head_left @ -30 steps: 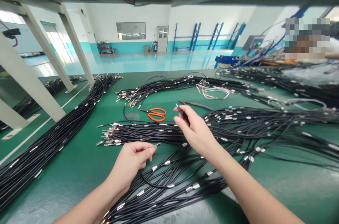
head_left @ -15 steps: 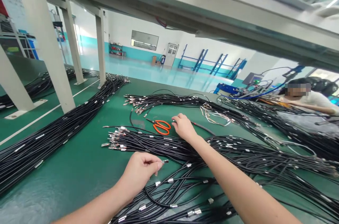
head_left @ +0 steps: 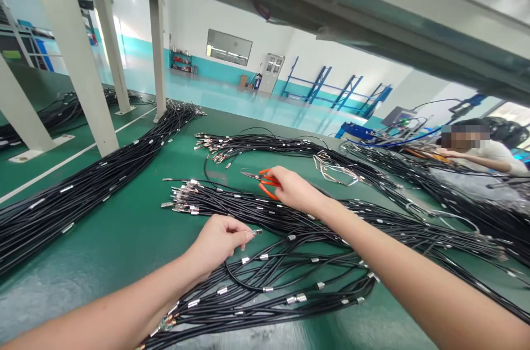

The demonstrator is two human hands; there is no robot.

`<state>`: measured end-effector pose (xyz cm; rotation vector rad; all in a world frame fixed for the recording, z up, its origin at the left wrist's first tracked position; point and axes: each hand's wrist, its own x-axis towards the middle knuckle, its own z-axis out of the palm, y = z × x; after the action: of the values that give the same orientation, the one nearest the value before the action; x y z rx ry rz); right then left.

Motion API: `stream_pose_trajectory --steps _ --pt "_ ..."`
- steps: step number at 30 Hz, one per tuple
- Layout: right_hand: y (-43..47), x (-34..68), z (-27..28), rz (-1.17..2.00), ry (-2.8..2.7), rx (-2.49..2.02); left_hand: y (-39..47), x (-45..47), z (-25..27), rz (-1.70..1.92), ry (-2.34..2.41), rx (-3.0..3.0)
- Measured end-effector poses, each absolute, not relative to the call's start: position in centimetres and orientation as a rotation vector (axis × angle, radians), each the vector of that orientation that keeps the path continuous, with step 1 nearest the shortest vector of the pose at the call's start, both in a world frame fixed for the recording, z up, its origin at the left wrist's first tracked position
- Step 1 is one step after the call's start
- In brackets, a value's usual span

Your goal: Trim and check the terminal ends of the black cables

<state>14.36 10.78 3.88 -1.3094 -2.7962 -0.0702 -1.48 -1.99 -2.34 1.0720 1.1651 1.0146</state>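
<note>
My left hand (head_left: pixel 223 240) pinches a black cable close to its end, and a small silver metal terminal (head_left: pixel 258 232) sticks out past the fingertips. My right hand (head_left: pixel 295 189) has its fingers on the orange handles of a pair of scissors (head_left: pixel 268 183); the slim blades point left and the handles are spread apart. Beneath the right hand runs a bundle of black cables (head_left: pixel 232 201) with metal terminals bunched at its left end. Looser black cables (head_left: pixel 285 278) with silver sleeves lie in front of and to the right of my left hand.
Another cable bundle (head_left: pixel 256 144) lies behind the scissors, and a long one (head_left: pixel 136 154) stretches along the left. White table legs (head_left: pixel 78 57) and a low overhead beam (head_left: pixel 290 13) frame the green tabletop (head_left: pixel 95 250). A co-worker (head_left: pixel 492 143) leans in at the far right.
My right hand has closed on the orange scissors, which lay on the tabletop before, and turned them slightly. My left hand keeps its pinch on the cable end. The view has shifted a little.
</note>
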Motion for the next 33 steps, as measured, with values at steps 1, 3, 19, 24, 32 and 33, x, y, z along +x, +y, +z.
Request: stream_pose_trajectory --steps 1,3,19,24,32,33 --pt "9.5 15.4 4.6 -0.048 -2.807 -1.291 -2.0 -1.5 -2.4 1.0 1.16 1.08" --pt "6.9 17.3 5.6 0.033 -2.825 -1.221 -2.0 -1.6 -2.4 0.967 1.164 1.107" --pt "2.0 19.3 4.9 -0.219 -3.099 -0.959 -2.0 -1.6 -2.1 0.903 1.095 1.293" --pt "1.9 19.2 4.9 -0.249 -3.138 -0.969 -2.0 -1.6 -2.5 0.899 1.103 1.331" --pt "1.9 19.4 5.0 -0.189 -3.161 -0.955 -2.0 -1.6 -2.5 0.89 1.109 1.368" --pt "1.9 19.4 5.0 -0.184 -3.166 -0.954 -2.0 -1.6 -2.5 0.894 1.107 1.372"
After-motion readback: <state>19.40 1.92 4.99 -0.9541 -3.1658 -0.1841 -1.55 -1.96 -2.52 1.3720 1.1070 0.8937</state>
